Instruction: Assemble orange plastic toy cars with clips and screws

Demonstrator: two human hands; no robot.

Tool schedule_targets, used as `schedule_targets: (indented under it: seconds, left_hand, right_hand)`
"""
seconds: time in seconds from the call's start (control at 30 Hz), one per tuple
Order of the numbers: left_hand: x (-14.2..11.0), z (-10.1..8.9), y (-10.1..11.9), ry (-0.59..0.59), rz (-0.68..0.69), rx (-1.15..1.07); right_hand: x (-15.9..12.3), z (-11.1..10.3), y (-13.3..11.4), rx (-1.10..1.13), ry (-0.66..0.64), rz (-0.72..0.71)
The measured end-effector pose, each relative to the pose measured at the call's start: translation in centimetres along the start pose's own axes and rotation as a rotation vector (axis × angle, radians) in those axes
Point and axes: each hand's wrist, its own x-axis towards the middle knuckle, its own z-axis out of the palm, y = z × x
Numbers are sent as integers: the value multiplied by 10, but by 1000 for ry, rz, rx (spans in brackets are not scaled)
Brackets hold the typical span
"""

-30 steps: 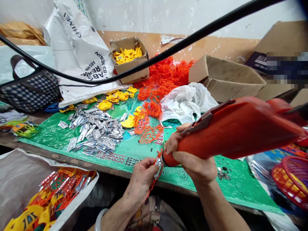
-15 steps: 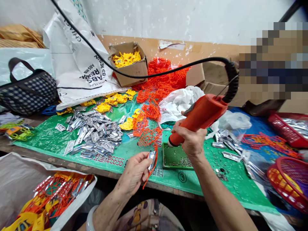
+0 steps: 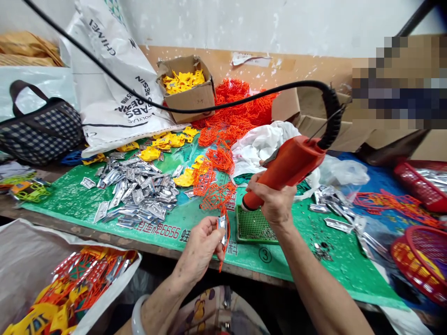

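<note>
Pinched in my left hand (image 3: 204,244) is a small silvery plastic part (image 3: 222,228) together with a thin orange plastic frame (image 3: 226,242), held near the table's front edge. My right hand (image 3: 275,202) is wrapped round a red corded electric screwdriver (image 3: 286,170), tilted with its nose down to the left. That nose hangs just above a green perforated tray (image 3: 249,228) holding many small metal pieces. Loose orange lattice frames (image 3: 218,195) lie beyond my left hand. A heap of silvery parts (image 3: 139,190) spreads to the left, with yellow plastic shells (image 3: 185,177) beside it.
A black cable (image 3: 209,110) arches across the view. Behind stand a cardboard box (image 3: 192,102) of yellow shells and a white sack (image 3: 115,88). An open bag (image 3: 115,298) of parts sits lower left. Red baskets (image 3: 401,251) are at right, near a blurred-out person.
My left hand has shifted slightly right and turned the silvery part more upright. The screwdriver has moved a little to the left in my right hand.
</note>
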Motion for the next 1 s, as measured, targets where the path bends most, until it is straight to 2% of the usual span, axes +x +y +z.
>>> schedule_targets:
  seconds: [0.33,0.5,0.63,0.8,0.9,1.0]
  left_hand:
    - [-2,-11,8,-75,-25,84]
    - [-3,-15,15,-79,-40,123]
    - [3,-21,18,-149,-22,233]
    - [11,-22,21,-155,37,474]
    - [11,-18,24,-175,56,493]
    - [11,-14,25,-185,61,482]
  right_hand:
    - [-3,3,-5,-40,-15,9]
    - [1,1,2,-43,11,-23]
    - [6,-4,1,-18,21,-50]
    - [0,-5,-35,84,-29,-56]
    - [-15,-3,-61,191,-106,-13]
    - [-31,-2,-74,248,-197,40]
